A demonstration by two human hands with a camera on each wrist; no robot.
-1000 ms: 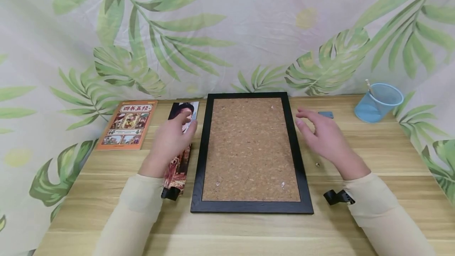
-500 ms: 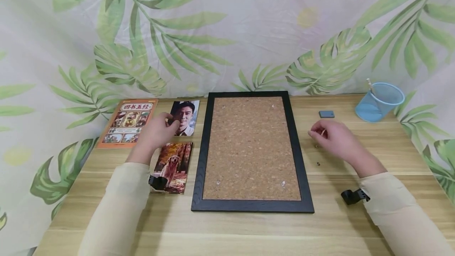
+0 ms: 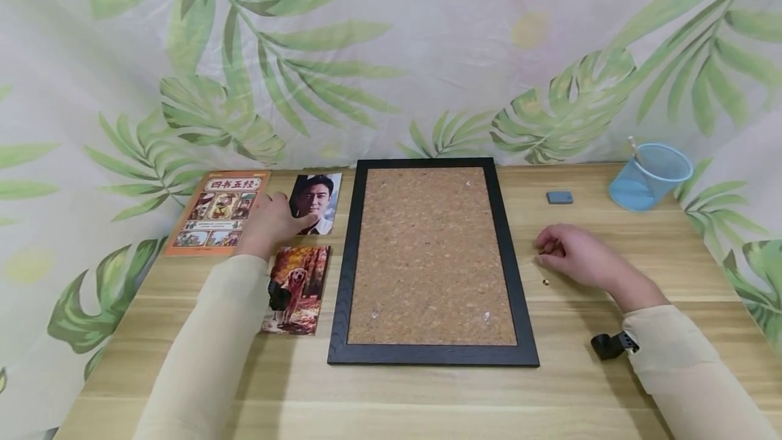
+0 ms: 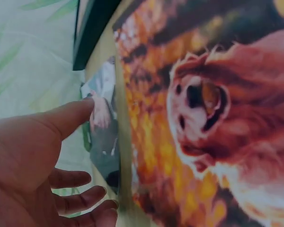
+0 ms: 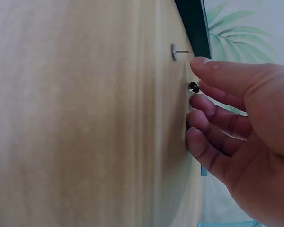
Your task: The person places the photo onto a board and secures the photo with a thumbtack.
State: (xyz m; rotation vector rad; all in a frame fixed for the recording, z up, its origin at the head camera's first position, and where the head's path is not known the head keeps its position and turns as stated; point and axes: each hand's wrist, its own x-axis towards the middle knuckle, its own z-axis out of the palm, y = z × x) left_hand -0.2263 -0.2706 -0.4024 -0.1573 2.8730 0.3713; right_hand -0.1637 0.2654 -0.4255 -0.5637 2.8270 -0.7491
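Cork board: lies flat on the table, between both hands.
Man photo: beside the board's left edge. The left hand lies on its near corner, fingers loose, holding nothing.
Pin: on the table, pinched at the right hand fingertips.
Change: the right hand came lower and nearer; the left hand moved a little farther away.

Two photos lie left of the corkboard.
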